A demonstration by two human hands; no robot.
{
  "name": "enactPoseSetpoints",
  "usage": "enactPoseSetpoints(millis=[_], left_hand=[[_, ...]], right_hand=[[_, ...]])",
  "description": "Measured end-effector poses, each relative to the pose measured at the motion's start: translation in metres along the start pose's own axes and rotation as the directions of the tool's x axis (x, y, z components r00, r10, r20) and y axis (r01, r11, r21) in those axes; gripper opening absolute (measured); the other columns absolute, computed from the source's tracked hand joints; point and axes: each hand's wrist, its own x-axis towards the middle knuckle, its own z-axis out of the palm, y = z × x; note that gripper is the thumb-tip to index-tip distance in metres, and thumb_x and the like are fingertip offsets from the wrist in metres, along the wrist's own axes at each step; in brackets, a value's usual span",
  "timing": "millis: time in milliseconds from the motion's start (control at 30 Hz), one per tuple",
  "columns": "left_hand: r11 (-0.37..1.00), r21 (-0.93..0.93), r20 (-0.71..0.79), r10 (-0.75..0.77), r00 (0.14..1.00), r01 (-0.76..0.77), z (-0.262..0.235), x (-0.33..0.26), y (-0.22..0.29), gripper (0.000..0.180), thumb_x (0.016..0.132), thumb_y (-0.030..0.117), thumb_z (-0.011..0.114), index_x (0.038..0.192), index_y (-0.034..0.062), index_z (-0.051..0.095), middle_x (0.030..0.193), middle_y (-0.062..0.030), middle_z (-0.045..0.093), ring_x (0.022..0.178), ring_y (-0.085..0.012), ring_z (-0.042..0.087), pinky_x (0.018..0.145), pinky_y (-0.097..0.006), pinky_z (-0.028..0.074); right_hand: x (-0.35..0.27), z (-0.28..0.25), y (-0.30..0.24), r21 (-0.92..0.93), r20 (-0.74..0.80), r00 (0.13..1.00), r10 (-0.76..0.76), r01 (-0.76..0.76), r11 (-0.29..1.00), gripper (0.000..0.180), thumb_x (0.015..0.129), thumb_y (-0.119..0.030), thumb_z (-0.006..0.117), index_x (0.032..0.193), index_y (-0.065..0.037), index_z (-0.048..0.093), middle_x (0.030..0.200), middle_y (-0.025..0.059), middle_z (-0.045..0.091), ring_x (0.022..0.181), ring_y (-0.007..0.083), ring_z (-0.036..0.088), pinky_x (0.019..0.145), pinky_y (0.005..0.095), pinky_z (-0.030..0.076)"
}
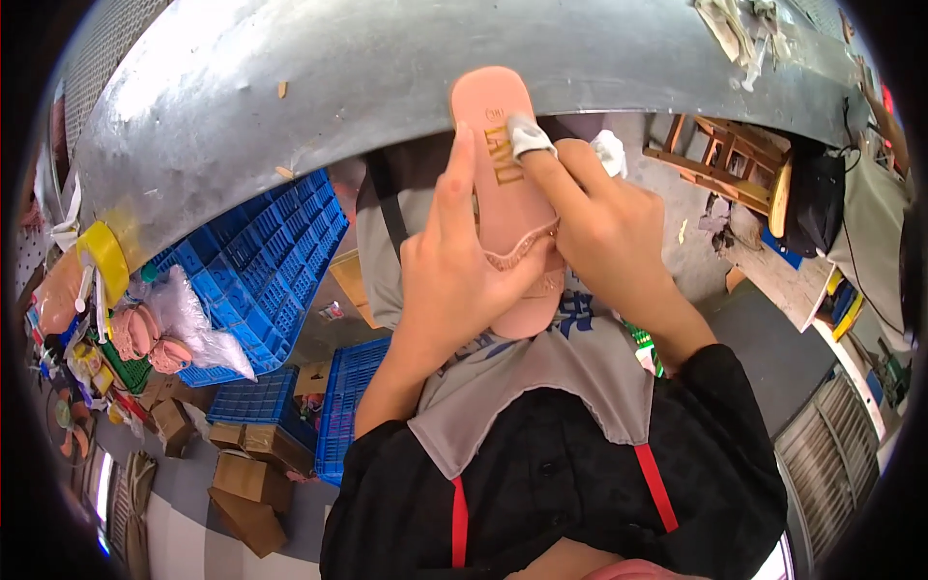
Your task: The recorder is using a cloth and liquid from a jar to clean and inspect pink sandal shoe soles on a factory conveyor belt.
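Note:
A pink slide sandal (pixel 505 208) is held over my lap, its heel end pointing away from me and touching or overlapping the edge of the metal table. Gold print marks its insole, and a braided strap crosses the nearer part. My left hand (pixel 449 275) grips it from the left, with the thumb at the strap and the index finger stretched along the side. A white cloth (pixel 531 138) covers a fingertip of my right hand (pixel 614 217), which presses it on the insole beside the print. More white cloth bunches behind the right knuckles.
The curved grey metal table (pixel 367 72) spans the far side, with gloves (pixel 725 29) at its right end. Blue crates (pixel 261 271), a yellow tape roll (pixel 103 261) and pink sandals (pixel 135 333) are at left. Cardboard boxes (pixel 246 483) lie lower left; a wooden stool (pixel 725 159) lies right.

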Motion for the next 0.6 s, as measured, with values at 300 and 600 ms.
enactPoseSetpoints(millis=[300,600], left_hand=[[0.999,-0.037,0.034,-0.017,0.999,0.019,0.003,-0.004,-0.003,0.109,0.073,0.010,0.086,0.159,-0.0004,0.021,0.129,-0.0234,0.061,0.098,-0.0321,0.075,0.077,-0.038,0.064],[0.999,-0.008,0.044,0.035,0.998,-0.035,0.000,-0.001,-0.004,0.111,0.072,0.011,0.086,0.160,0.0004,0.019,0.130,-0.0243,0.060,0.100,-0.0349,0.075,0.079,-0.039,0.064]], right_hand=[[0.001,0.001,-0.006,0.003,0.019,0.996,0.084,-0.084,0.996,0.046,0.073,-0.011,0.070,0.119,-0.013,0.068,0.085,-0.0017,0.054,0.048,0.0149,0.057,0.041,0.0304,0.044],[0.000,0.003,-0.002,0.109,0.000,0.991,0.134,-0.134,0.985,0.043,0.075,-0.009,0.070,0.117,-0.014,0.068,0.086,0.0007,0.055,0.054,0.0188,0.061,0.043,0.0318,0.046]])
